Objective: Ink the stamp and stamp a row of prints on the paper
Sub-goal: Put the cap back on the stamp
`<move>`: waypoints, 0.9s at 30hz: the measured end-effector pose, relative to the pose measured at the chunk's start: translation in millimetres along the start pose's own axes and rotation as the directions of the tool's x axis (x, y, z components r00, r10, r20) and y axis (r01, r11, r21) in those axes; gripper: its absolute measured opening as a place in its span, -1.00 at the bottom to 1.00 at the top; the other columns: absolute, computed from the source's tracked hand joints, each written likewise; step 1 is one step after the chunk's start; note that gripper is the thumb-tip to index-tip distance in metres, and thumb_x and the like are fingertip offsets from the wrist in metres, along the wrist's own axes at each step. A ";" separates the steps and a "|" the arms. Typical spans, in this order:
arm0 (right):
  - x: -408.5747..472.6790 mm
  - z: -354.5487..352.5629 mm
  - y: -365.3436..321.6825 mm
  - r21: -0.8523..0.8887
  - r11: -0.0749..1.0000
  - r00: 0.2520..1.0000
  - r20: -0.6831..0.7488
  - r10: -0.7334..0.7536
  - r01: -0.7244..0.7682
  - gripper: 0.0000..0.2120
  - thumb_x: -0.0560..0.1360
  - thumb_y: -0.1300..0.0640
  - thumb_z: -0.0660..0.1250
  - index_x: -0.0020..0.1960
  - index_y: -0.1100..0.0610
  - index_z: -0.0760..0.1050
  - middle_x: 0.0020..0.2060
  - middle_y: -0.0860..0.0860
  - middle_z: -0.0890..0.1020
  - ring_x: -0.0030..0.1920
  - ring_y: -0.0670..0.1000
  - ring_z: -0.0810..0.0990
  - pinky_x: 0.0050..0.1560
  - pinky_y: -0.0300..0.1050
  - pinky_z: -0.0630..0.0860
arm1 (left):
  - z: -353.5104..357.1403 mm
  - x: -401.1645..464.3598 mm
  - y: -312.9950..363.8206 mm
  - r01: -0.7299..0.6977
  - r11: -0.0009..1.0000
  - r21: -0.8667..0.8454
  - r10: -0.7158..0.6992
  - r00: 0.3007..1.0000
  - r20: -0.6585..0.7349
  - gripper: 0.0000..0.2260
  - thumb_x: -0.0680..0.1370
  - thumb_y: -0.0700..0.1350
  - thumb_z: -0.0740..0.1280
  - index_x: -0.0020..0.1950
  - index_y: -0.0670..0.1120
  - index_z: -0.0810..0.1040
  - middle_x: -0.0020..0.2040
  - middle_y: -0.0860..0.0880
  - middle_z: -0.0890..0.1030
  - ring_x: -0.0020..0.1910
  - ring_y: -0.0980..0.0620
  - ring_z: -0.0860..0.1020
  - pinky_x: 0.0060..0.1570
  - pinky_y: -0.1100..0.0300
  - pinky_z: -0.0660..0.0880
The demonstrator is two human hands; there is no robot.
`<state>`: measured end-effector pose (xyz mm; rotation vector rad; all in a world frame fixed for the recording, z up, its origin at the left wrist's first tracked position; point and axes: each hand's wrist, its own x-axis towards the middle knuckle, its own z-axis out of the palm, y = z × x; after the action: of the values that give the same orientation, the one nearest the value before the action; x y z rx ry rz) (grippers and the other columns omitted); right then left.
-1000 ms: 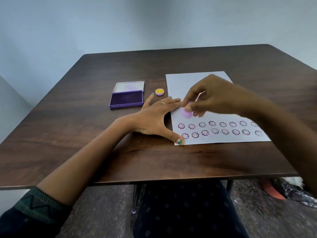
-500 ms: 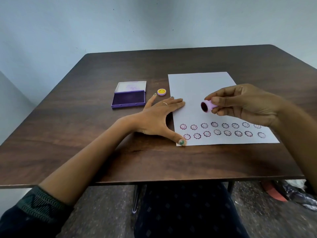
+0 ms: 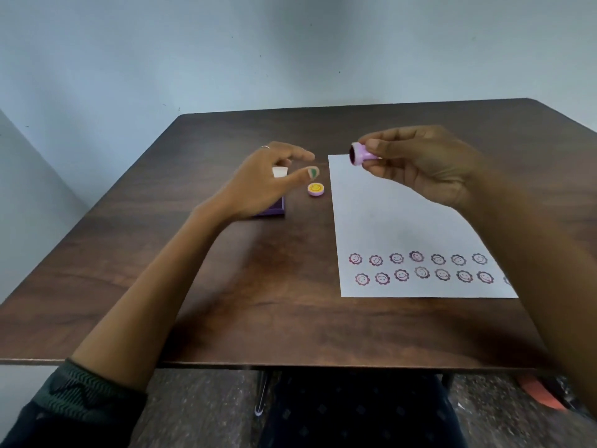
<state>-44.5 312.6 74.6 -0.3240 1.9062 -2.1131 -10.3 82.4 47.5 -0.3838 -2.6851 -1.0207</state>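
Head view: our right hand pinches the stamp above the paper — long axis roughly level, inked face pointing left. Our left hand hovers, loosely spread — holding nothing.

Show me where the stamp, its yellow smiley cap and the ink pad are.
stamp (image 3: 361, 155): head view, on its pink barrel.
yellow smiley cap (image 3: 315, 189): head view, on its yellow face.
ink pad (image 3: 274, 209): head view, on its visible purple corner.
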 end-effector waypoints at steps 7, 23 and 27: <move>38.9 20.7 7.4 -0.035 0.996 0.988 -0.123 -0.088 0.084 -0.88 0.46 0.29 0.36 -0.01 0.23 0.59 -0.09 0.14 0.66 -0.20 0.01 0.65 -0.15 -0.25 0.63 | -3.9 37.0 -7.7 0.095 0.991 0.095 -0.110 0.978 0.176 -0.64 0.50 0.10 0.33 0.23 -0.04 0.55 0.22 0.02 0.58 0.08 0.05 0.54 0.07 0.18 0.45; 41.8 14.0 35.5 -0.088 0.994 0.980 -0.184 -0.075 0.060 -0.81 0.46 0.28 0.35 0.07 0.25 0.58 -0.15 0.09 0.66 -0.20 -0.01 0.65 -0.08 -0.21 0.64 | 40.4 25.4 -27.1 -0.034 0.883 0.468 0.042 0.999 -0.007 -0.74 0.55 0.14 0.23 0.19 0.15 0.55 0.24 0.05 0.56 0.20 0.02 0.45 0.22 0.01 0.16; 41.0 13.8 37.6 -0.119 0.992 0.980 -0.187 -0.075 0.053 -0.80 0.47 0.26 0.35 0.08 0.23 0.58 -0.13 0.08 0.65 -0.17 0.00 0.65 -0.08 -0.22 0.63 | 40.6 24.5 -28.4 -0.033 0.906 0.421 0.062 0.996 -0.057 -0.82 0.53 0.13 0.27 0.08 0.17 0.58 0.13 0.09 0.60 0.11 0.07 0.46 0.12 0.04 0.13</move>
<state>-76.1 281.9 37.9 -0.2146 2.1567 -2.1502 -47.9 93.2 8.4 -0.3168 -2.7168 -0.4079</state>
